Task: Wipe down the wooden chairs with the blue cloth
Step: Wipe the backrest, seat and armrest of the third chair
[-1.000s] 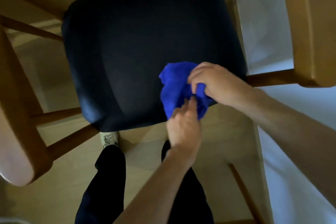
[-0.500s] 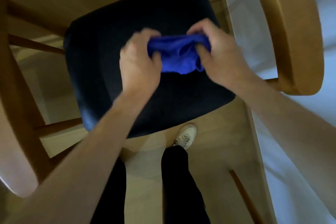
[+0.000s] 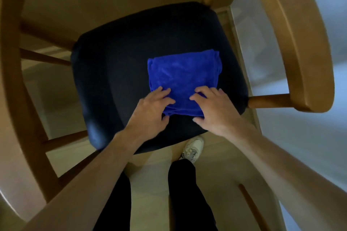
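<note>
The blue cloth (image 3: 183, 78) lies folded into a rough square on the right half of the chair's dark padded seat (image 3: 116, 80). My left hand (image 3: 153, 108) rests on the cloth's near left corner, fingers laid over its edge. On the near right corner lies my right hand (image 3: 214, 109), fingers spread and fairly straight on the cloth. The wooden chair frame curves around the seat, with its right armrest (image 3: 300, 47) and left armrest (image 3: 13, 80) on either side.
Wooden rungs (image 3: 43, 58) run under the seat on the left. My dark trouser legs and a white shoe (image 3: 193, 148) stand on the light wooden floor just in front of the seat. A pale floor area (image 3: 309, 137) lies to the right.
Earlier both hands gripped the bunched cloth above the seat. Now the cloth lies spread flat and folded on the seat, and both hands rest on its near edge.
</note>
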A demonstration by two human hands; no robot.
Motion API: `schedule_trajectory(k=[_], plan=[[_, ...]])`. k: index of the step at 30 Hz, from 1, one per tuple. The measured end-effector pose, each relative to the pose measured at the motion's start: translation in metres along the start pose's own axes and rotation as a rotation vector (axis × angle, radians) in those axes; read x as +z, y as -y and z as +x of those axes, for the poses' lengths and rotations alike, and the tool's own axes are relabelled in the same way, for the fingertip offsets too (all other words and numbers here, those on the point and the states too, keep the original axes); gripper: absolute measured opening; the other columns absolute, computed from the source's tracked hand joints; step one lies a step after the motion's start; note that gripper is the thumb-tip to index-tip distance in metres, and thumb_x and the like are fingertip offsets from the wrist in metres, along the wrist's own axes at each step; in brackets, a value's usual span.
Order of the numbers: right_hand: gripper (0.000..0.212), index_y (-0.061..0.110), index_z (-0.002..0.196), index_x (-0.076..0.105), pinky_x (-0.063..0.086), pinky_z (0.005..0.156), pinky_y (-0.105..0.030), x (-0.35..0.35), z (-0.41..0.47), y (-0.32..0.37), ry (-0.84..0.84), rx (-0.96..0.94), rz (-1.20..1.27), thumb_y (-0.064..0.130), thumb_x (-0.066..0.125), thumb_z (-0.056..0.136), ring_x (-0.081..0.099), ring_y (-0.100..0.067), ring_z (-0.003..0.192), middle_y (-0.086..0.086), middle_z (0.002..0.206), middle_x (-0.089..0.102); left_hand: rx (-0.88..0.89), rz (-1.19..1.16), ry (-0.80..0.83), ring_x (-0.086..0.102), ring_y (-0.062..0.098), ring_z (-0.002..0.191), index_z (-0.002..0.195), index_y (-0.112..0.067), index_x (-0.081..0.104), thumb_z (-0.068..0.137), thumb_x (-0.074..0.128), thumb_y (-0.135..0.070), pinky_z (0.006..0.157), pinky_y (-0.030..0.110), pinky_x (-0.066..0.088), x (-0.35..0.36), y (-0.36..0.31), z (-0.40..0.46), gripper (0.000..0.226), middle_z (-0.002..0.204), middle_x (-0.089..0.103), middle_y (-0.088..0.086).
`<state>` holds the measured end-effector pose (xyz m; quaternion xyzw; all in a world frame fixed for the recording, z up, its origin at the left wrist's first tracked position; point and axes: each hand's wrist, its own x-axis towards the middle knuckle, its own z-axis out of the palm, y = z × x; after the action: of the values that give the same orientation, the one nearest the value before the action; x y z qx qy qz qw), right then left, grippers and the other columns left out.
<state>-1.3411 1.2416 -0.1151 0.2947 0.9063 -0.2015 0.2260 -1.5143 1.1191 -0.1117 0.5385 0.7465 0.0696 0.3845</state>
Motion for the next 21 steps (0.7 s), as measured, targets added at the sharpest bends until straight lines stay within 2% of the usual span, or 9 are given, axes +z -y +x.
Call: schedule_trajectory(k=[2, 4, 6, 8, 11, 14, 17, 19, 21], plan=[[0.067, 0.027, 0.141, 0.044, 0.036, 0.108, -0.049, -0.003, 0.004, 0.003, -0.191, 0.007, 0.037, 0.054, 0.064, 0.083, 0.043, -0.027, 0.129, -0.003, 0.146, 0.040, 0.014, -0.045, -0.107, 0.036, 0.017, 0.140, 0.131, -0.018, 0.059, 0.084, 0.068, -0.014, 0.113, 0.041, 0.033, -0.007, 0.003, -0.004, 0.048, 0.147, 0.046, 0.001], [0.084, 0.035, 0.150, 0.029, 0.027, 0.113, -0.056, -0.011, 0.023, 0.004, -0.267, -0.024, 0.059, 0.059, 0.067, 0.080, 0.026, -0.034, 0.142, -0.010, 0.158, 0.023, -0.012, -0.023, -0.196, 0.047, 0.021, 0.130, 0.128, -0.014, 0.060, 0.083, 0.068, -0.011, 0.109, 0.038, 0.038, -0.023, 0.010, 0.001, 0.045, 0.137, 0.055, 0.003], [0.113, 0.040, 0.155, 0.000, 0.005, 0.116, -0.064, -0.017, 0.052, 0.006, -0.148, -0.045, -0.002, 0.065, 0.073, 0.071, -0.006, -0.037, 0.149, -0.012, 0.163, -0.009, -0.056, 0.043, -0.195, 0.051, 0.024, 0.121, 0.129, -0.013, 0.057, 0.083, 0.066, -0.012, 0.104, 0.039, 0.042, -0.041, 0.017, 0.012, 0.046, 0.131, 0.057, 0.005], [0.130, 0.039, 0.153, -0.016, -0.005, 0.115, -0.067, -0.018, 0.079, 0.010, -0.038, -0.087, -0.094, 0.071, 0.073, 0.064, -0.018, -0.038, 0.148, -0.014, 0.162, -0.020, -0.116, 0.112, -0.160, 0.050, 0.026, 0.120, 0.135, -0.015, 0.049, 0.084, 0.066, -0.015, 0.101, 0.044, 0.043, -0.054, 0.025, 0.026, 0.055, 0.134, 0.052, 0.007], [0.117, 0.035, 0.155, -0.008, 0.007, 0.114, -0.069, -0.016, 0.095, 0.004, -0.054, -0.178, -0.191, 0.071, 0.066, 0.072, 0.010, -0.041, 0.146, -0.019, 0.160, 0.008, -0.174, 0.183, -0.169, 0.038, 0.031, 0.133, 0.148, -0.019, 0.029, 0.079, 0.074, -0.027, 0.106, 0.049, 0.039, -0.064, 0.033, 0.050, 0.082, 0.148, 0.037, 0.009], [0.080, 0.029, 0.156, 0.021, 0.034, 0.102, -0.055, -0.014, 0.088, -0.016, -0.274, -0.205, -0.224, 0.045, 0.059, 0.088, 0.050, -0.037, 0.112, -0.018, 0.127, 0.048, -0.214, 0.209, -0.106, 0.003, 0.032, 0.148, 0.153, -0.037, 0.004, 0.063, 0.082, -0.053, 0.116, 0.058, 0.016, -0.073, 0.038, 0.076, 0.120, 0.161, 0.009, 0.005], [0.076, 0.032, 0.155, 0.021, 0.047, 0.085, -0.047, -0.021, 0.084, -0.038, -0.403, -0.050, -0.087, 0.035, 0.060, 0.090, 0.058, -0.035, 0.095, -0.019, 0.129, 0.048, -0.306, 0.264, 0.114, -0.019, 0.033, 0.146, 0.144, -0.048, -0.023, 0.044, 0.088, -0.059, 0.110, 0.069, 0.008, -0.072, 0.041, 0.093, 0.150, 0.160, -0.022, -0.003], [0.075, 0.033, 0.154, 0.021, 0.050, 0.090, -0.042, -0.031, 0.088, -0.050, -0.608, 0.119, 0.120, 0.033, 0.061, 0.091, 0.058, -0.035, 0.109, -0.018, 0.144, 0.037, -0.301, 0.336, 0.205, -0.024, 0.035, 0.144, 0.139, -0.049, -0.032, 0.043, 0.091, -0.054, 0.107, 0.072, 0.014, -0.061, 0.043, 0.093, 0.156, 0.154, -0.035, -0.003], [0.067, 0.032, 0.153, 0.023, 0.040, 0.104, -0.041, -0.040, 0.100, -0.062, -0.767, 0.282, 0.306, 0.041, 0.053, 0.095, 0.044, -0.036, 0.130, -0.018, 0.153, 0.029, -0.293, 0.391, 0.192, -0.025, 0.037, 0.143, 0.137, -0.048, -0.036, 0.045, 0.092, -0.050, 0.107, 0.070, 0.019, -0.050, 0.045, 0.091, 0.157, 0.150, -0.042, 0.000]])
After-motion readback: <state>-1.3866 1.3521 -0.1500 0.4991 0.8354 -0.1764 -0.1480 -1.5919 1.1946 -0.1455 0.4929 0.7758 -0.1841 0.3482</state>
